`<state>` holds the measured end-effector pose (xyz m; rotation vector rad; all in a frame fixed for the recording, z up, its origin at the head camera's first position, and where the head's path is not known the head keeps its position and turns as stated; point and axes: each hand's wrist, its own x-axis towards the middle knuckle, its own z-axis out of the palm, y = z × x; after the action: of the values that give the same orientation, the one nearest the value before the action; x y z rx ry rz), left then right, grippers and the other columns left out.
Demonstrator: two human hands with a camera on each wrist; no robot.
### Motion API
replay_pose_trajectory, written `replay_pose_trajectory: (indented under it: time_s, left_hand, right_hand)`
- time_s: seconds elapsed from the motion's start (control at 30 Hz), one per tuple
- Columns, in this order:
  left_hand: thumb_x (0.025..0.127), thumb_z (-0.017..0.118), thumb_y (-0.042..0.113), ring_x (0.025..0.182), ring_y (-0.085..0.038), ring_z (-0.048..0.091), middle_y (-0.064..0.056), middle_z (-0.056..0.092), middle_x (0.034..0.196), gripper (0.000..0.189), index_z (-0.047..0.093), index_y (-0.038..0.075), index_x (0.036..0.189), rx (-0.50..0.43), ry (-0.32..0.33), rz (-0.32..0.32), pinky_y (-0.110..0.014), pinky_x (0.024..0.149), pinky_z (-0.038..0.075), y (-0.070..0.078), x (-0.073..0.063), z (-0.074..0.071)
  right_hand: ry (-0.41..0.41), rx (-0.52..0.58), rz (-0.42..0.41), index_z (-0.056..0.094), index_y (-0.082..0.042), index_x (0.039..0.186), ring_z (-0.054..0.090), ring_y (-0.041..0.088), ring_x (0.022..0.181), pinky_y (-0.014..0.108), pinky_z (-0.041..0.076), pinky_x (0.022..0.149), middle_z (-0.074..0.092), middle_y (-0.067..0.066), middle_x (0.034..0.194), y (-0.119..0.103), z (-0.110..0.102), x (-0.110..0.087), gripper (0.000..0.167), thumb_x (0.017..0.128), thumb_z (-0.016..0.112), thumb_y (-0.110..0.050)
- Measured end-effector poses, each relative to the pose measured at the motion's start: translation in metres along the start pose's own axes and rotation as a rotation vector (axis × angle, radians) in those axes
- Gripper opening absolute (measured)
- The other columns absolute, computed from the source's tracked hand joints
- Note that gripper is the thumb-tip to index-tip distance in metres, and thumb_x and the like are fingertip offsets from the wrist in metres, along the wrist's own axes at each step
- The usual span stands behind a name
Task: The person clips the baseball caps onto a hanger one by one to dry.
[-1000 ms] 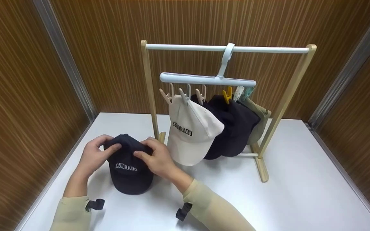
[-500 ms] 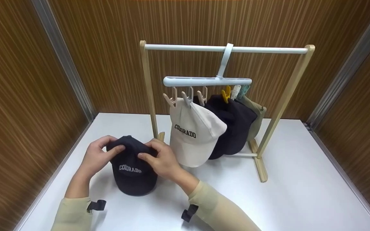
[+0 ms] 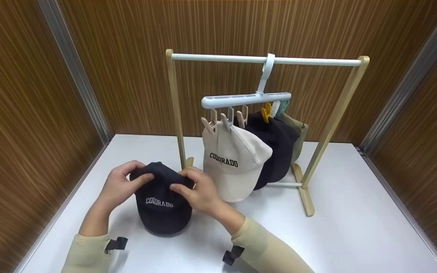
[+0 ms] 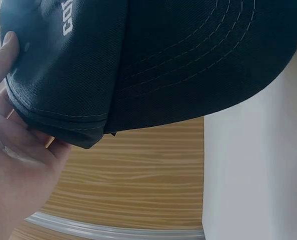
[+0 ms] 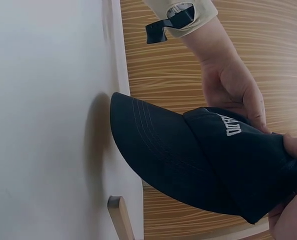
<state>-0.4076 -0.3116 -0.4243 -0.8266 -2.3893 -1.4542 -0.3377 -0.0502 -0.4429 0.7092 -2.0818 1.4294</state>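
Observation:
A dark navy baseball cap [image 3: 161, 218] with white COLORADO lettering is held between both hands, brim down, left of the rack. My left hand [image 3: 121, 185] pinches the crown's left side, thumb in front. The right hand [image 3: 201, 191] pinches its other side in the same way, fingers behind the fabric. In the right wrist view the cap's brim [image 5: 148, 140] shows above the table with a shadow beside it. Close to the right hand, a white COLORADO cap [image 3: 230, 170] hangs from clips on a pale blue hanger [image 3: 233, 101].
The hanger hooks over the white rail [image 3: 317, 61] of a wooden-legged rack [image 3: 330, 125]. Behind the white cap hang dark caps [image 3: 281, 151] and an olive cap [image 3: 301, 138]. A yellow clip [image 3: 266, 112] grips one dark cap. Wood-grain walls [image 3: 127, 57] enclose the white table [image 3: 355, 212].
Both hands and the navy cap have shifted slightly right and down in the head view. The hanger has turned, its left end swinging nearer with the white cap.

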Motion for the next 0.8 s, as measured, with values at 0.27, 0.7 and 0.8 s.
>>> replay_pose_trajectory:
  time_s: [0.27,0.7,0.8]
  left_hand:
    - [0.095,0.091,0.013,0.088,-0.016,0.063,0.005,0.075,0.094,0.013,0.080,0.014,0.102,-0.042,-0.029,0.052,-0.023,0.081,0.049,0.016,0.003,0.010]
    - [0.095,0.091,0.012,0.082,-0.018,0.064,0.008,0.072,0.090,0.013,0.079,0.017,0.099,-0.079,-0.053,0.150,-0.024,0.075,0.053,0.029,0.009,0.028]
    - [0.095,0.090,0.012,0.082,-0.018,0.064,0.009,0.071,0.090,0.013,0.078,0.017,0.099,-0.077,-0.059,0.159,-0.024,0.075,0.053,0.033,0.010,0.031]
  right_hand:
    - [0.010,-0.015,-0.050,0.079,-0.002,0.103,0.066,0.021,0.090,0.033,0.055,0.083,0.075,0.007,0.098,-0.003,-0.018,-0.006,0.016,0.097,0.089,-0.013]
    - [0.029,-0.004,-0.102,0.078,-0.005,0.099,0.063,0.024,0.082,0.030,0.051,0.075,0.072,0.005,0.091,-0.006,-0.043,-0.013,0.014,0.095,0.090,-0.011]
    - [0.028,0.003,-0.100,0.078,-0.006,0.099,0.063,0.023,0.081,0.029,0.052,0.075,0.072,0.005,0.091,-0.006,-0.048,-0.014,0.013,0.095,0.090,-0.010]
